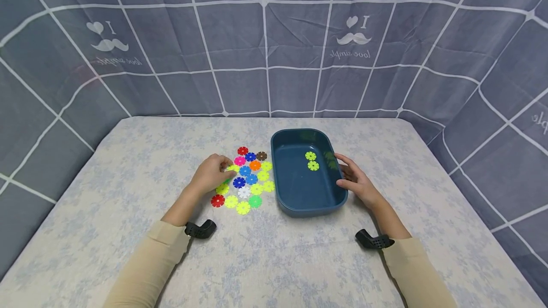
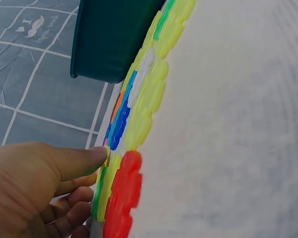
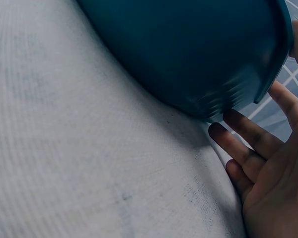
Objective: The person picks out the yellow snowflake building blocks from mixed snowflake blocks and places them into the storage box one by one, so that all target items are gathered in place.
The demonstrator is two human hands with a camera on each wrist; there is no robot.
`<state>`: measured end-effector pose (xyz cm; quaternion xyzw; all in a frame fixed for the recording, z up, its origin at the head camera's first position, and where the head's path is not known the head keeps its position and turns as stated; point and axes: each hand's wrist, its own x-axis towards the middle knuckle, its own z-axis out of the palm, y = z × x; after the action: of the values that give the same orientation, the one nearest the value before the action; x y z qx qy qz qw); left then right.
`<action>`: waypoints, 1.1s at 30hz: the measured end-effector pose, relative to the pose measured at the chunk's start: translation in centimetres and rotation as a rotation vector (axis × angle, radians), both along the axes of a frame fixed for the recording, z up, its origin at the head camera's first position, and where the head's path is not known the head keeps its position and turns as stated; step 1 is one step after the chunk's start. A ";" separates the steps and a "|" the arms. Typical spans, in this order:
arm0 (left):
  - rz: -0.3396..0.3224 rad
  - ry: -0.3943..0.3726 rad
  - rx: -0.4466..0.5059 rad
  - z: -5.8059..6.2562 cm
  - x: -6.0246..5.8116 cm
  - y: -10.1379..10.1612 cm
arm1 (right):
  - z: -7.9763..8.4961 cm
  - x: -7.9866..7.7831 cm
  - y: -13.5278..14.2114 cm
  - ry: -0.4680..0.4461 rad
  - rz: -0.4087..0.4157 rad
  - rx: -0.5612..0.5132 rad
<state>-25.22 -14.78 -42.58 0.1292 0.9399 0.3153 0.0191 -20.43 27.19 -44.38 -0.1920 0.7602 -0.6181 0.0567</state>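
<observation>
Flat notched snowflake discs (image 1: 245,171) in many colours lie loosely spread on the table. At the left edge of this spread, my left hand (image 1: 210,174) pinches a yellow snowflake disc (image 1: 233,168) between thumb and fingers; part of that disc is hidden. Close beside it lie a red disc (image 2: 123,196) and a green one (image 2: 100,194). A dark blue plastic bin (image 1: 299,191) stands right of the discs, with two yellow discs (image 1: 313,166) on its floor. My right hand (image 1: 358,184) rests against the bin's right side, fingertips touching its outer wall and rim.
A pale floral cloth (image 1: 282,260) covers the table. Behind it hangs a grey-blue checked curtain (image 1: 239,37), which continues along both sides. Each wrist wears a black camera band (image 1: 201,229).
</observation>
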 end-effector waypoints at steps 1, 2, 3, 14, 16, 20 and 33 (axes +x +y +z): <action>0.000 0.000 0.007 0.0 0.0 0.0 | 0.0 0.0 0.0 0.000 0.003 -0.004; 0.002 -0.001 0.013 -0.1 0.0 0.0 | 0.0 0.0 0.0 0.000 0.004 -0.007; 0.005 -0.006 0.020 -0.1 0.0 0.0 | 0.0 0.0 0.1 0.001 0.008 -0.010; 0.013 -0.030 0.096 -0.1 0.4 0.0 | -0.1 0.0 0.0 0.000 0.011 -0.023; 0.015 -0.029 0.102 -0.2 0.4 0.0 | -0.1 0.0 0.0 0.000 0.009 -0.023; 0.024 -0.015 0.108 -0.5 0.3 -0.1 | -0.1 0.0 0.0 -0.004 0.006 -0.013; 0.069 -0.018 0.130 -0.3 0.2 0.0 | -0.1 -0.1 0.1 0.003 0.009 -0.015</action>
<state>-24.98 -14.74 -42.91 0.0950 0.9211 0.3774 0.0084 -20.53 27.26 -44.48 -0.1970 0.7545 -0.6234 0.0570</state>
